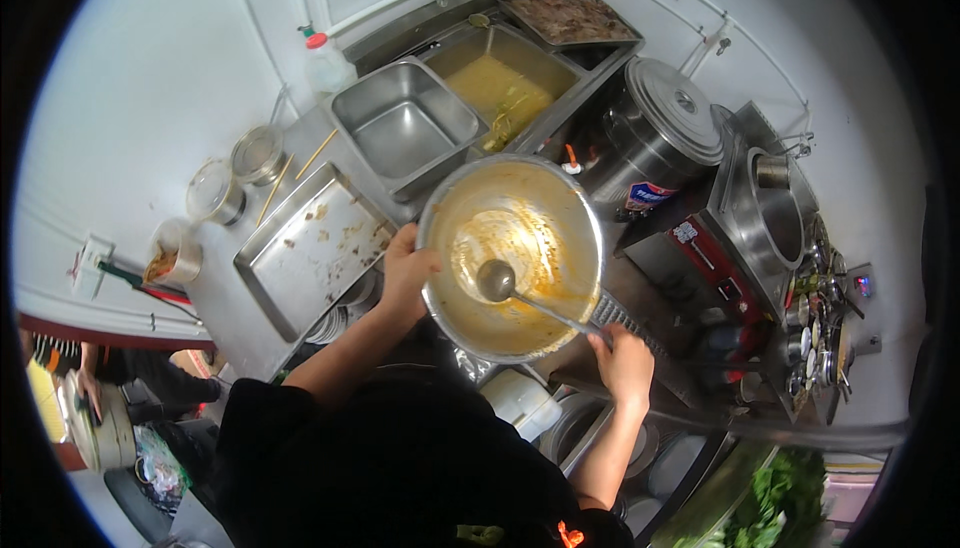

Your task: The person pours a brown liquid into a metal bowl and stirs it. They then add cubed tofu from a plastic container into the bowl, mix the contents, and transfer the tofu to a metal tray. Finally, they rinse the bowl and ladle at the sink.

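A large round metal basin [465, 203] is in front of me, its inside smeared with orange-brown sauce. My left hand [407, 274] grips its left rim, thumb over the edge. In my right hand [625, 360] is the handle of a metal ladle [496, 280], whose bowl rests at or just above the basin's bottom. Past the basin stands a deep stainless steel pan [405, 117] with nothing in it. To the left lies a shallow metal tray [319, 244] with brown food scraps.
Behind, a sink-like well [510, 90] holds yellowish liquid, beside a tray of brown food [570, 17]. A lidded steel pot [667, 120] and a cooker [712, 255] stand right. Leafy greens [784, 499] lie lower right. Another person's hand [88, 390] touches a round container at lower left.
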The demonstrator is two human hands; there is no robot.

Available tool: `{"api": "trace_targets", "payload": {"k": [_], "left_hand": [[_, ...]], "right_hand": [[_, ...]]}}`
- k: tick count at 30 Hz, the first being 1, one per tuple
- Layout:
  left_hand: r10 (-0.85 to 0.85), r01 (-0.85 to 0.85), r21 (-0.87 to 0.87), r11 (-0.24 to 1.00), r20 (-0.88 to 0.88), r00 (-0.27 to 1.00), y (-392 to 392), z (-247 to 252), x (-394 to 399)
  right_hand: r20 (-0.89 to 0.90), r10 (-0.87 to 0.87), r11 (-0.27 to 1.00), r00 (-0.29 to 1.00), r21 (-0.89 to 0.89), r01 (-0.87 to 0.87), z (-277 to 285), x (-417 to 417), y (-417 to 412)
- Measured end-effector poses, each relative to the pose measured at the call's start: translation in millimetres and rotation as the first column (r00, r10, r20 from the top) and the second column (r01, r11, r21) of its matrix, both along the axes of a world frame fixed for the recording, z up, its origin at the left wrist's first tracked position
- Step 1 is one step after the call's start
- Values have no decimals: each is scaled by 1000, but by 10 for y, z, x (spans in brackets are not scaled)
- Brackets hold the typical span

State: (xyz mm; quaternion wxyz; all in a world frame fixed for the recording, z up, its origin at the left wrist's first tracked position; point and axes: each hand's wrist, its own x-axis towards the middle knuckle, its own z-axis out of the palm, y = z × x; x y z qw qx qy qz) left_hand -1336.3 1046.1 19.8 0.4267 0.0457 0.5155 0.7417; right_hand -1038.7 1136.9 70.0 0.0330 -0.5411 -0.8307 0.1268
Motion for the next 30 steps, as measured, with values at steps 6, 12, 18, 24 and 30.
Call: {"api": "trace_targets", "payload": {"k": [6, 12, 18, 24, 30], "left_hand": [[-109, 112, 133, 985, -33, 994, 1210, -49, -92], [-22, 20, 131, 991, 11, 1000, 2031, -107, -298], [345, -333, 92, 938, -168, 924, 2539, 206, -646], [723, -721, 196, 664, -413, 554, 2329, 641, -925], [845, -874, 295, 386, -493, 207, 2041, 899, -913]], "right_hand": [[-326, -255, 935, 910, -323, 146, -269, -47, 648], [-587, -439, 820, 680, -570, 38, -563, -135, 1820], [-802, -428, 772, 417, -564, -291, -617, -732, 3629], [-768, -138, 847, 626, -419, -327, -675, -1482, 5137], [-617, 77, 834, 783, -391, -390, -1485, -2537, 5921]]}}
